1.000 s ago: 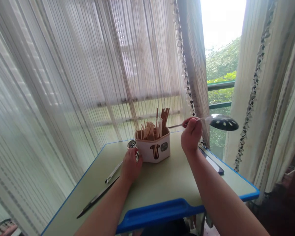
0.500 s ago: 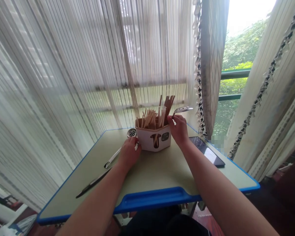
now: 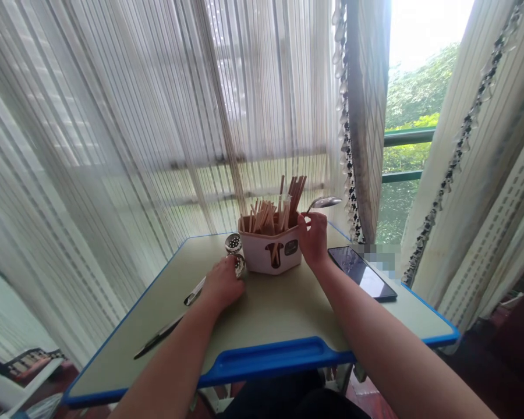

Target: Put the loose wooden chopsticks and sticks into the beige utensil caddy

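Note:
My left hand (image 3: 223, 283) lies low over the table, fingers curled at the neck of a metal slotted spoon (image 3: 240, 266). A second slotted spoon (image 3: 233, 242) rests just beyond it, bowl up. A long dark handle (image 3: 157, 337) runs out from under my left forearm. My right hand (image 3: 314, 237) pinches the handle of a metal spoon (image 3: 326, 202), its bowl raised beside a white and brown utensil holder (image 3: 262, 256). Wooden sticks (image 3: 264, 216) and darker chopsticks (image 3: 297, 193) stand in the holder. Its lower handle is hidden behind my fingers.
A black tablet or phone (image 3: 362, 273) lies right of my right forearm. The pale table (image 3: 283, 314) has a blue rim with a tray groove (image 3: 271, 356) at the front. Striped curtains (image 3: 157, 116) hang directly behind it.
My left hand has shifted slightly toward me, uncovering the nearer slotted spoon's bowl. My right hand stays at the holder's right edge with the raised spoon. The view has shifted a little.

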Available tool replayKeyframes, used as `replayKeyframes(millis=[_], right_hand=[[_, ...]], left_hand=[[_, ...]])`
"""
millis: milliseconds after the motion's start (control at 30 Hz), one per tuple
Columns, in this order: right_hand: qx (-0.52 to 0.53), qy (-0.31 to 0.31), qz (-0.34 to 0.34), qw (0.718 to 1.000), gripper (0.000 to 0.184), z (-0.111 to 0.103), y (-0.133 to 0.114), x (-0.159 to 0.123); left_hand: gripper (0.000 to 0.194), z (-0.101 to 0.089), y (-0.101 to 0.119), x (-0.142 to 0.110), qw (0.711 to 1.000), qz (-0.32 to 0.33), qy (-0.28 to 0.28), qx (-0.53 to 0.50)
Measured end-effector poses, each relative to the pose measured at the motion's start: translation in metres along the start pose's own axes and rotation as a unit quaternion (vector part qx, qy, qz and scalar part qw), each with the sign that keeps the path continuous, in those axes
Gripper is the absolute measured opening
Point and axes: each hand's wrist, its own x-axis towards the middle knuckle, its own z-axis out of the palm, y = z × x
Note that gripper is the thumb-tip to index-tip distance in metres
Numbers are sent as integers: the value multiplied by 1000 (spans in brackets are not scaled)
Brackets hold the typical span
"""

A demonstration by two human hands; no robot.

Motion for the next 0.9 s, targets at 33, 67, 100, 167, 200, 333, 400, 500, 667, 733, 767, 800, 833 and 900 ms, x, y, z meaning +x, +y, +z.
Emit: replayKeyframes(millis=[33,67,100,167,200,333,400,500,667,733,767,800,833,900], right_hand=[[-2,29,-11,1000,21,0,-1,-2],[-4,59,-19,998,19,-1,-2,-4],[-2,84,-23,996,17,-1,-3,-6],[7,111,-18,994,13,-2,-4,-9],[13,110,-18,994,12,-3,-4,-10],[15,61,-44,997,10,-3,-5,-14],[5,40,-71,997,9,-3,-6,-17],[-17,25,-120,992,6,-4,-6,-20],[-20,11,-169,985,2,-6,-9,-23],[-13,6,-171,985,2,-5,-10,-23],[-9,4,-169,985,2,-5,-10,-24],[-5,2,-166,986,2,-4,-9,-24],[-3,0,-162,987,2,-3,-9,-24],[1,-4,-152,988,3,-1,-7,-26]], left_hand=[[41,0,0,-1,1000,4,-14,5],[41,0,0,-2,1000,5,-25,10],[40,1,1,-3,999,4,-33,15],[36,2,1,-3,999,-3,-41,20],[34,3,1,-3,999,-6,-41,21],[32,9,-1,0,999,-5,-26,23],[32,12,-1,2,999,-12,-23,28],[25,13,-1,3,999,-14,-26,39],[27,8,2,-1,998,-34,-29,52],[30,7,2,-3,996,-62,-21,58],[32,7,2,-4,995,-81,-22,59],[33,7,1,-5,993,-101,-28,59],[33,7,1,-5,991,-116,-38,59],[30,8,0,-4,988,-130,-63,60]])
